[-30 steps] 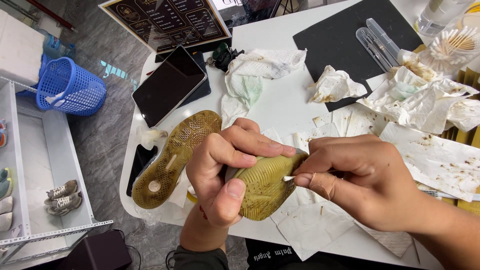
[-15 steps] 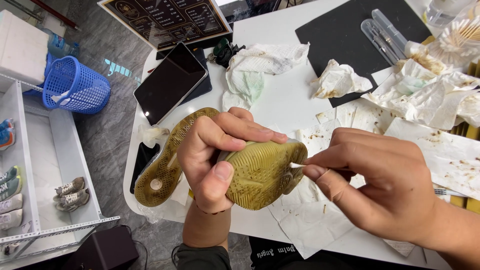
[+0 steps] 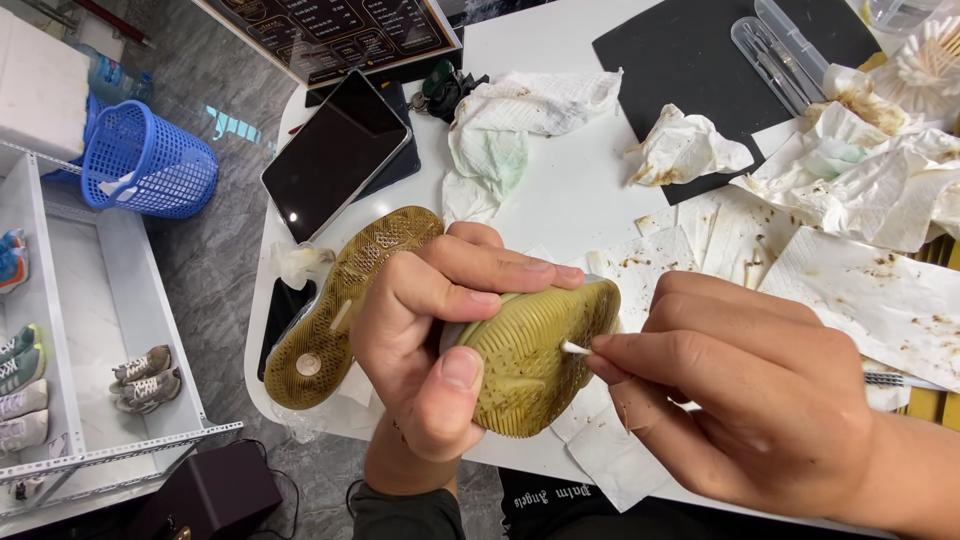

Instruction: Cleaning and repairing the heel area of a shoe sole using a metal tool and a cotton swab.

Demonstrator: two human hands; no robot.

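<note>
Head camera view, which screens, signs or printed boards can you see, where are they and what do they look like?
Tablet: left on the white table, flat, black rectangle, screen dark.
Printed board: table's far edge, dark rectangle with pale print and border.
Phone: near left edge, dark, partly under the shoe sole.

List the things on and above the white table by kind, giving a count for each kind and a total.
Shoe, sole up, in the left hand's grip: 1
Cotton swab in the right hand's grip: 1
Dark tablet: 1
Black mat: 1
Clear plastic tubes: 2
Total: 6, leaving out the crumpled stained paper towels, too overlapped to count.
</note>
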